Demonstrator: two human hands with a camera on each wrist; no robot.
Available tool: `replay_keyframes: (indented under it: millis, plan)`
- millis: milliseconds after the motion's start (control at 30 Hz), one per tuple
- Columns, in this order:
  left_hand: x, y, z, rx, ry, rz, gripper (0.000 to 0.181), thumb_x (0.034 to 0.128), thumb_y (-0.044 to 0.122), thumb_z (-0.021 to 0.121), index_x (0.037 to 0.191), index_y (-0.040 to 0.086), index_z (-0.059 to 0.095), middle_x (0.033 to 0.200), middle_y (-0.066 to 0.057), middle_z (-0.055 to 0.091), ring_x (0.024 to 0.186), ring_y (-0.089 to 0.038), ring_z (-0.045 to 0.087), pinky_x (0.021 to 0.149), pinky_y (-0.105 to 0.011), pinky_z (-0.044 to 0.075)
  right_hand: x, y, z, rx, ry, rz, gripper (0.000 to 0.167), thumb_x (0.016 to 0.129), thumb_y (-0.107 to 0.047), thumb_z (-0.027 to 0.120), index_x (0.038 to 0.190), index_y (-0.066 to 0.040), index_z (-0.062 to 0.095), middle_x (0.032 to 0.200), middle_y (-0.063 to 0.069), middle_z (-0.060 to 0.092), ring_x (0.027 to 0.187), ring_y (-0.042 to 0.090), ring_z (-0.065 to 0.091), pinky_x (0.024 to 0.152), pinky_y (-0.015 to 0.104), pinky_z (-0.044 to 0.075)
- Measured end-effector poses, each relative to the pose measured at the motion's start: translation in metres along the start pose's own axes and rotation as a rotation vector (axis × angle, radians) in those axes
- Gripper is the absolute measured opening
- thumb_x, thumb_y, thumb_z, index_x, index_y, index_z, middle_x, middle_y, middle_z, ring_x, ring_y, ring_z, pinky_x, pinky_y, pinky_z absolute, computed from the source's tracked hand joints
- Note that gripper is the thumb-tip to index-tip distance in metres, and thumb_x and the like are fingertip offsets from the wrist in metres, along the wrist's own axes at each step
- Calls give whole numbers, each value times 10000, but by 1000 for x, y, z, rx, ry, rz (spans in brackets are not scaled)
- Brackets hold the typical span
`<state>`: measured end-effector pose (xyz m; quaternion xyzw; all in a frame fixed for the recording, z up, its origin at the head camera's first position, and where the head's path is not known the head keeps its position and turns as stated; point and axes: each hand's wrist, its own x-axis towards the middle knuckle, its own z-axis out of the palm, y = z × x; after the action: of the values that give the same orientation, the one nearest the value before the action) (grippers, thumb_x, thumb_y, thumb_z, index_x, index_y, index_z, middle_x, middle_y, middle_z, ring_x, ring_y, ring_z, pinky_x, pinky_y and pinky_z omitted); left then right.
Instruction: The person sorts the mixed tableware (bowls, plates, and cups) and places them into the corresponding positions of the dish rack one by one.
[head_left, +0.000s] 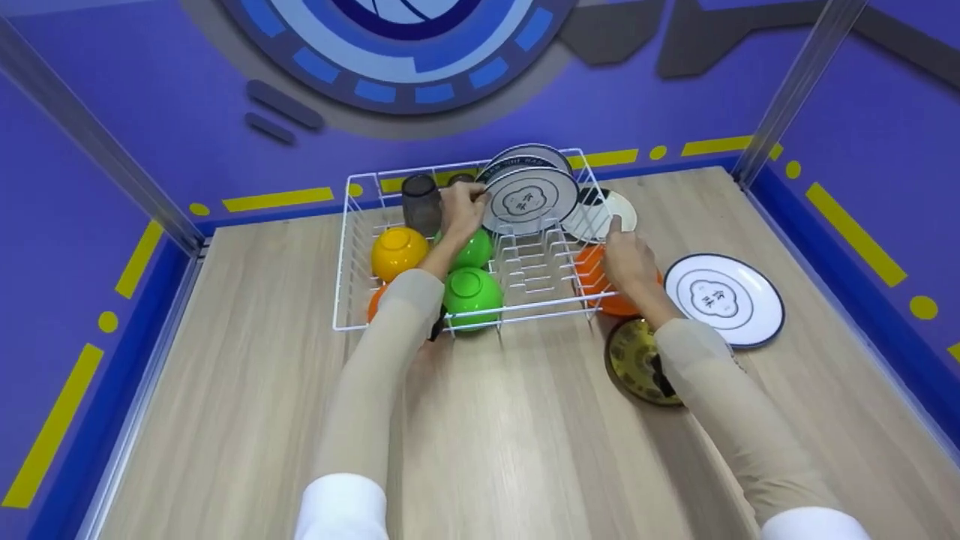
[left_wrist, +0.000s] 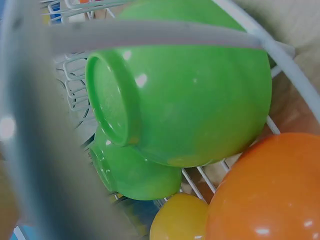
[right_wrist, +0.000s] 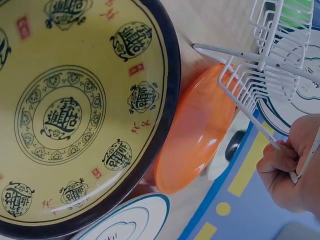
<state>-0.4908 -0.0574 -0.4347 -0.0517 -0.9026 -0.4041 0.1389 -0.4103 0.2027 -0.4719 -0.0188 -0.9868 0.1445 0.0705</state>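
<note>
A white wire dish rack (head_left: 547, 308) stands on the table against the back wall. Near its back, white plates with dark rims stand on edge. My left hand (head_left: 460, 212) reaches over the bowls and pinches the left rim of the front plate (head_left: 534, 201); the left wrist view does not show this hand. At the rack's right side, my right hand (head_left: 628, 259) grips the side wire, with its fingers curled round it in the right wrist view. Below that hand lie an orange plate (right_wrist: 200, 130) and a yellow patterned plate (right_wrist: 100, 60).
Green bowls (head_left: 472, 292), a yellow bowl (head_left: 399, 253), an orange bowl (left_wrist: 272, 190) and a dark cup (head_left: 421, 204) fill the rack's left part. Outside the rack on the right lie a white plate (head_left: 757, 300) and a cream plate with a black patch (head_left: 622, 210).
</note>
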Motion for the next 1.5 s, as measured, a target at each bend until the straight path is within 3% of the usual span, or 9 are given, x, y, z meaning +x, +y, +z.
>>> replay_keyframes:
  millis: [300, 567, 700, 867, 967, 1133, 1233, 1367, 1500]
  plan:
    - [7, 20, -2, 107, -101, -36, 158, 943, 96, 672, 1013, 76, 812, 1064, -88, 789, 1047, -244, 721, 946, -388, 548, -3, 2, -1, 29, -29, 11, 596, 962, 7, 524, 1505, 126, 310, 1037, 380, 670, 884, 500, 704, 769, 589, 589]
    - [18, 27, -10, 242, -273, -69, 183, 928, 74, 637, 1046, 7, 759, 1124, -129, 749, 1118, -265, 668, 1009, -370, 520, -9, -3, 5, 48, -35, 10, 605, 961, -10, 527, 1509, 123, 310, 1042, 370, 674, 890, 497, 705, 769, 584, 590]
    - [25, 19, -11, 270, -324, -88, 137, 902, 58, 593, 938, 17, 718, 1039, -95, 701, 1008, -221, 610, 928, -330, 518, -13, -8, 8, 41, -20, 2, 578, 958, -10, 519, 1490, 130, 340, 1037, 372, 681, 892, 510, 703, 750, 590, 588]
    - [50, -22, 2, 229, -354, -97, 183, 859, 98, 648, 990, 33, 757, 1006, -94, 722, 962, -216, 632, 865, -309, 540, -16, -14, 9, 41, -27, 13, 583, 951, -21, 547, 1484, 118, 356, 1057, 361, 687, 919, 507, 705, 766, 592, 591]
    - [51, -24, -1, 199, -372, -117, 168, 871, 96, 644, 977, 34, 758, 996, -106, 732, 936, -221, 653, 827, -292, 551, -15, -15, 7, 45, -29, 18, 582, 945, -24, 558, 1477, 110, 364, 1064, 355, 686, 936, 503, 705, 781, 595, 589]
    - [32, 12, -40, 213, -512, -193, 159, 905, 68, 560, 750, 33, 546, 708, -57, 560, 633, -147, 547, 578, -243, 481, -9, -16, 2, 41, -27, 8, 573, 945, -18, 551, 1471, 104, 359, 1066, 361, 676, 929, 511, 699, 775, 600, 588]
    - [32, 29, -74, 214, -670, -220, 159, 952, 134, 567, 823, 45, 540, 621, 25, 529, 549, -86, 544, 526, -199, 485, -5, -15, 0, 27, -23, -2, 583, 944, -18, 552, 1476, 110, 351, 1063, 369, 672, 918, 511, 700, 763, 594, 591]
    - [41, 51, -127, 240, -862, -271, 254, 1027, 224, 531, 840, 63, 472, 575, 63, 483, 535, -45, 483, 578, -170, 457, -3, -10, -2, 20, -22, 4, 583, 953, -24, 553, 1483, 111, 351, 1067, 366, 676, 922, 503, 704, 760, 584, 596]
    - [43, 63, -162, 411, -923, -259, 308, 1069, 257, 459, 961, -14, 557, 776, -66, 605, 693, -127, 533, 750, -238, 508, -1, -1, -4, 29, -23, 28, 592, 961, -16, 550, 1499, 112, 338, 1078, 364, 675, 939, 506, 701, 793, 590, 590]
